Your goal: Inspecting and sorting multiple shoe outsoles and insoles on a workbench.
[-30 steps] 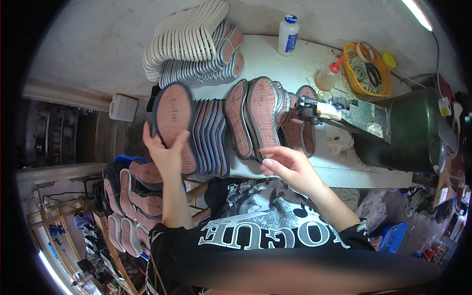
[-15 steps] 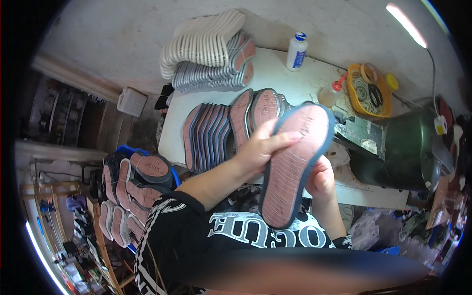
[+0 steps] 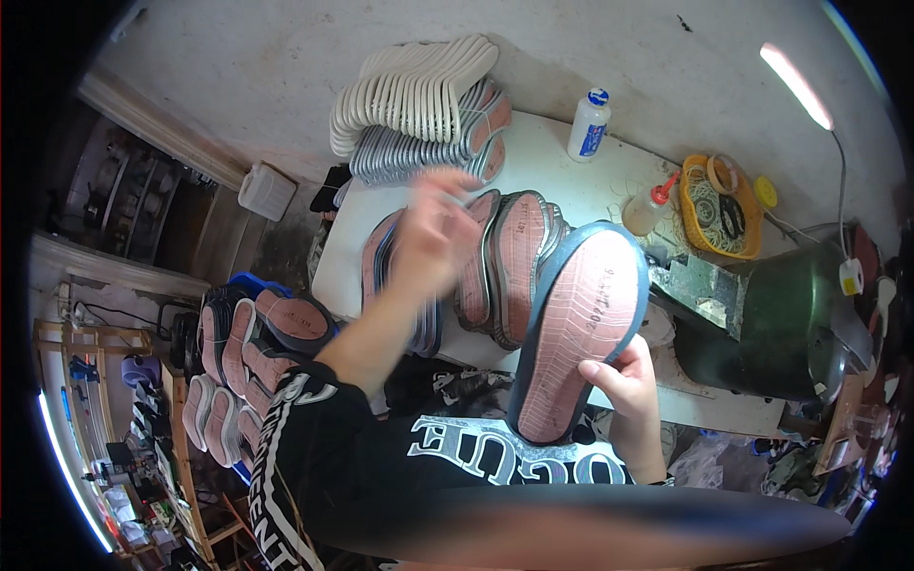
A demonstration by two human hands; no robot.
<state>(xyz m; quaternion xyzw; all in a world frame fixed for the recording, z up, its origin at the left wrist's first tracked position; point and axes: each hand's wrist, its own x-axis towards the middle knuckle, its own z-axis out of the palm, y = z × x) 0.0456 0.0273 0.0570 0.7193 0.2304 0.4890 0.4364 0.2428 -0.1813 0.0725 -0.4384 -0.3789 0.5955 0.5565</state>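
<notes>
My right hand (image 3: 624,379) grips a shoe sole (image 3: 576,328) by its right edge, thumb on top. The sole has a pinkish, line-patterned face and a dark blue-grey rim, and stands tilted in front of my chest. My left hand (image 3: 438,233) is off the sole, above a row of upright soles (image 3: 378,243) on the table; motion smears its fingers. Beside that row, nearer the held sole, stands a second group of pink-faced soles (image 3: 522,252).
Tied bundles of cream soles (image 3: 409,100) and grey-edged soles (image 3: 405,157) stand at the back of the white table (image 3: 547,171). A white bottle (image 3: 588,131), a red-tipped squeeze bottle (image 3: 645,211), a yellow basket (image 3: 700,236) of rubber bands and a green machine (image 3: 785,295) line the right side.
My left hand has let go of the sole and swung left over the row of soles. My right hand, formerly behind the sole, now shows its thumb on the face.
</notes>
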